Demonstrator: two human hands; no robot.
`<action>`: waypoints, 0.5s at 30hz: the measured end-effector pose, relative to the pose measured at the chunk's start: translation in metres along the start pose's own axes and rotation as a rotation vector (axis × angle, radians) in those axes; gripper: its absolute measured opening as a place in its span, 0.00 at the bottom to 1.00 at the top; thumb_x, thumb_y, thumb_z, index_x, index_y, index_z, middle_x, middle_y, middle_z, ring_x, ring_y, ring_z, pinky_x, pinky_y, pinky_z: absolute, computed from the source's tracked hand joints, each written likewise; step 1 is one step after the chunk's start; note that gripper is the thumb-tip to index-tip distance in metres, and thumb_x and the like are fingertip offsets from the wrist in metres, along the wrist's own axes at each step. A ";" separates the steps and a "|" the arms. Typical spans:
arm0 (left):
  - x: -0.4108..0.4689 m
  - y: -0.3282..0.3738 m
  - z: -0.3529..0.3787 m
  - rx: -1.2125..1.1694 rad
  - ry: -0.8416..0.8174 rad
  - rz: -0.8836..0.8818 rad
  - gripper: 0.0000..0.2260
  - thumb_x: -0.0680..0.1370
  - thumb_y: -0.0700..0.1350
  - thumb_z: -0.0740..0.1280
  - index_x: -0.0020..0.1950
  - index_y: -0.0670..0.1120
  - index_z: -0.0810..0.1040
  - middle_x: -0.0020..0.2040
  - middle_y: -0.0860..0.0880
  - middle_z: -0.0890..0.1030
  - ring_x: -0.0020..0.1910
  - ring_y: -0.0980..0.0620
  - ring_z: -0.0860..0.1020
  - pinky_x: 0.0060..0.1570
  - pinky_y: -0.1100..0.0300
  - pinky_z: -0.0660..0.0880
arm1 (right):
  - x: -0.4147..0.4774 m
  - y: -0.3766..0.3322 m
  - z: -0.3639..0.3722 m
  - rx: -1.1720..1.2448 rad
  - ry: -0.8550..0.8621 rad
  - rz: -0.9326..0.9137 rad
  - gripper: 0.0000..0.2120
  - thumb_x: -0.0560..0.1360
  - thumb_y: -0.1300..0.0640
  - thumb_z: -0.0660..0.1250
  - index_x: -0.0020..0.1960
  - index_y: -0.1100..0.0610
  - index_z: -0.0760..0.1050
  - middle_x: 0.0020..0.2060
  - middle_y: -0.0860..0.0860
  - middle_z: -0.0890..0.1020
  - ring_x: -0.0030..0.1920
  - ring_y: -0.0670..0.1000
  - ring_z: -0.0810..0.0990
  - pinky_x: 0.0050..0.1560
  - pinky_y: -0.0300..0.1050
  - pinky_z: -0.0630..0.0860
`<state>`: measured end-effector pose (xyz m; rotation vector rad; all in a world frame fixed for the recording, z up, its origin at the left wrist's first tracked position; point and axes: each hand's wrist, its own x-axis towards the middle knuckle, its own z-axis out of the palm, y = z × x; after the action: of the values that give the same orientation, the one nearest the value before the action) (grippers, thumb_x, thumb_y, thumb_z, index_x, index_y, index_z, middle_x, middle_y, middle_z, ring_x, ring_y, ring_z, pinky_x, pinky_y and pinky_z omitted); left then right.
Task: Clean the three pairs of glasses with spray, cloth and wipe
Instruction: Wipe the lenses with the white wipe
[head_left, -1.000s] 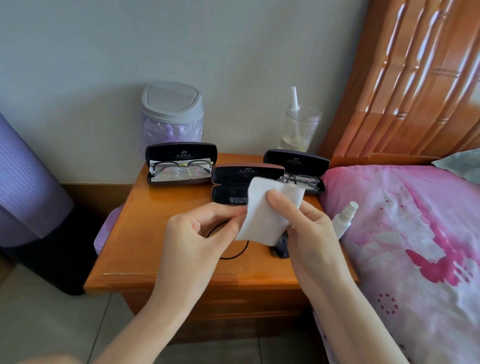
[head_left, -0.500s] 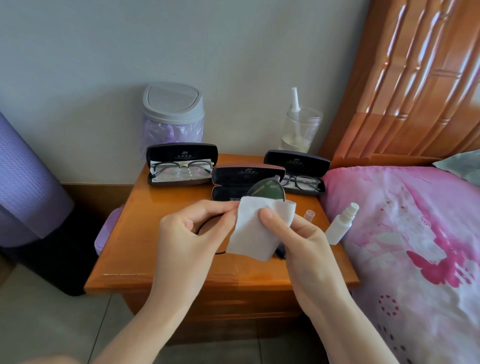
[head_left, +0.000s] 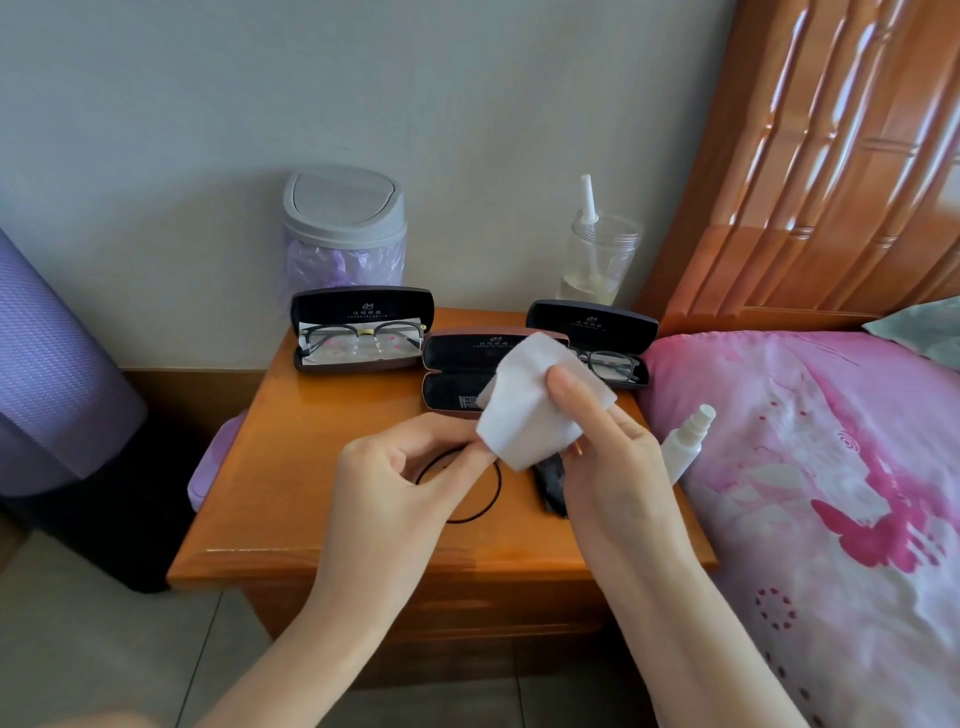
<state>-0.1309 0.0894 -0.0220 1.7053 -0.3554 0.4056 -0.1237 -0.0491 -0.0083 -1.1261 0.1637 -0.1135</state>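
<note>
White wipe (head_left: 530, 410) draped over upper part of held glasses (head_left: 496, 491), above nightstand (head_left: 291, 467). Right hand (head_left: 618, 467): thumb and fingers pinch wipe. Left hand (head_left: 395, 499): fingers curled, pinching frame at exposed lens. Open case (head_left: 457, 374) just behind; spray bottle (head_left: 685, 447) right, against pink bedding.

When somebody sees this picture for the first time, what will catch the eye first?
Probably the white wipe, pinched by the right hand at the centre, against the thin-rimmed glasses that the left hand holds above the nightstand. Behind them stand three open cases; the middle case looks empty. A bright pink bedspread fills the right side.
</note>
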 end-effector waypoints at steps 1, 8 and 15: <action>0.000 0.000 0.000 0.009 -0.001 -0.002 0.10 0.69 0.40 0.72 0.40 0.57 0.81 0.37 0.66 0.82 0.41 0.66 0.81 0.38 0.77 0.73 | 0.001 -0.001 0.000 0.022 0.013 0.000 0.17 0.64 0.50 0.71 0.49 0.59 0.83 0.43 0.51 0.85 0.47 0.47 0.84 0.46 0.40 0.79; 0.000 0.000 0.000 0.001 0.011 -0.012 0.06 0.69 0.45 0.71 0.43 0.56 0.82 0.40 0.64 0.83 0.43 0.66 0.81 0.40 0.76 0.73 | -0.004 0.001 0.003 -0.034 0.015 0.002 0.19 0.69 0.51 0.70 0.53 0.64 0.81 0.38 0.53 0.83 0.33 0.43 0.80 0.29 0.33 0.73; -0.001 0.001 -0.002 0.039 0.018 0.001 0.14 0.72 0.38 0.70 0.42 0.59 0.80 0.37 0.68 0.82 0.42 0.67 0.80 0.37 0.76 0.73 | -0.005 0.010 -0.006 -0.258 -0.053 -0.006 0.16 0.65 0.49 0.72 0.47 0.58 0.84 0.42 0.52 0.86 0.45 0.48 0.84 0.42 0.36 0.78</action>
<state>-0.1324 0.0914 -0.0214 1.7390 -0.3370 0.4306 -0.1299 -0.0497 -0.0195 -1.3857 0.1297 -0.0691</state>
